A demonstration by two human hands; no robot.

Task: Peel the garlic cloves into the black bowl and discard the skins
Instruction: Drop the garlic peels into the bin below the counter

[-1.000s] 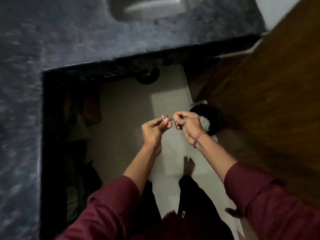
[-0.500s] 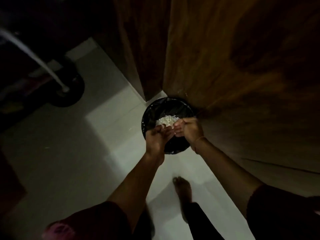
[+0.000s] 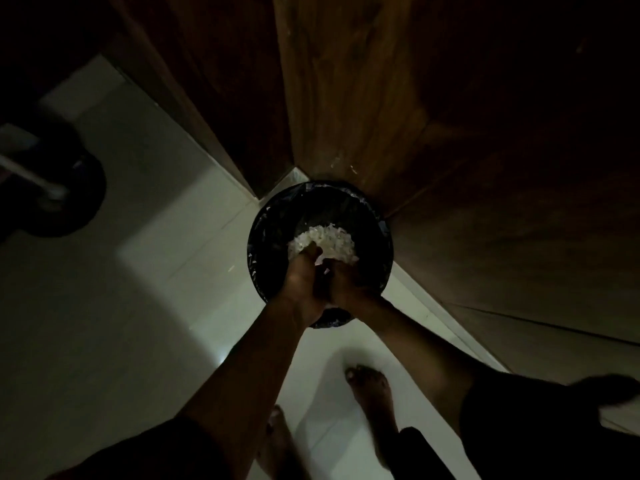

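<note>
Hovering over the near rim of the bin [image 3: 257,237], left hand [image 3: 300,284] and right hand [image 3: 350,286] touch. Skins [image 3: 334,240] lie just beyond; whether either hand grips anything, I cannot tell.

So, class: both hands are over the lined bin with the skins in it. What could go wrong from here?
The left hand and right hand are pressed together over the bin; light skins could drift onto the white floor instead of joining the pile of skins.
The light is dim and what the hands hold cannot be seen; a peeled clove caught among skins might be binned unnoticed.
The bare feet stand close by; fallen skins may get trodden around.
</note>
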